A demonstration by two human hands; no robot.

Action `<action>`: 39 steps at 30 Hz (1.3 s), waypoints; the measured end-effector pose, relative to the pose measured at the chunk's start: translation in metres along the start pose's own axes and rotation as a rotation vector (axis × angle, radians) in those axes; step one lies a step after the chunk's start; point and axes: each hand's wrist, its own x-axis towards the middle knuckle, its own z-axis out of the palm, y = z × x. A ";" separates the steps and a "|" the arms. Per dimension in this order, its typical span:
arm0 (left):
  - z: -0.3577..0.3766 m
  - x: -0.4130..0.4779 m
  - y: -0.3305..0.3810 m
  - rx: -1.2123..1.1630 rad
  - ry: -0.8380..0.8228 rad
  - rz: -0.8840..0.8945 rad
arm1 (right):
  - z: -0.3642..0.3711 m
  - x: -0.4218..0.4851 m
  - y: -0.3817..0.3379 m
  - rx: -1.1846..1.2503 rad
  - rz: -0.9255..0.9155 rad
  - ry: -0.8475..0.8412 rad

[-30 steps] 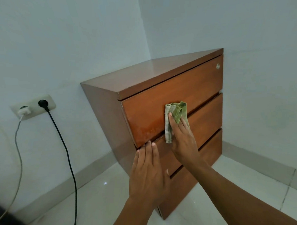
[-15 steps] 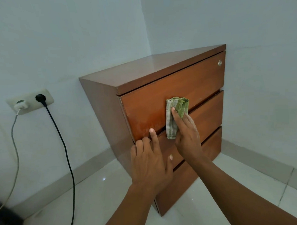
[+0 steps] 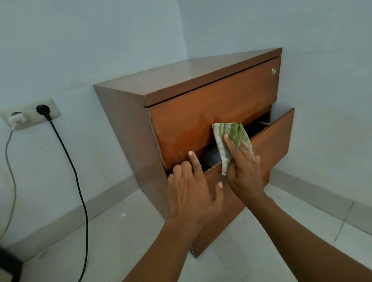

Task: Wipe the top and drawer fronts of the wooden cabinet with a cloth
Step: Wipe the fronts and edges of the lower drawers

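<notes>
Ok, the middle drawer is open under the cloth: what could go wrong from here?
1. The left hand hooks its fingers over the top edge of the open middle drawer, right beneath the top drawer front; if the drawer slides shut they may get pinched.
2. The striped green cloth, held by the right hand, hangs across the gap; its loose end might snag or slip inside.
</notes>
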 end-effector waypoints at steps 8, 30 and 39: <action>0.005 -0.019 -0.018 -0.188 0.065 0.101 | -0.023 -0.007 -0.021 0.227 -0.111 0.064; 0.016 -0.029 -0.043 -0.243 0.119 0.224 | 0.006 -0.016 -0.034 -0.060 -0.365 -0.057; 0.015 -0.030 -0.041 -0.140 0.102 0.217 | -0.008 0.021 0.003 0.087 -0.124 0.095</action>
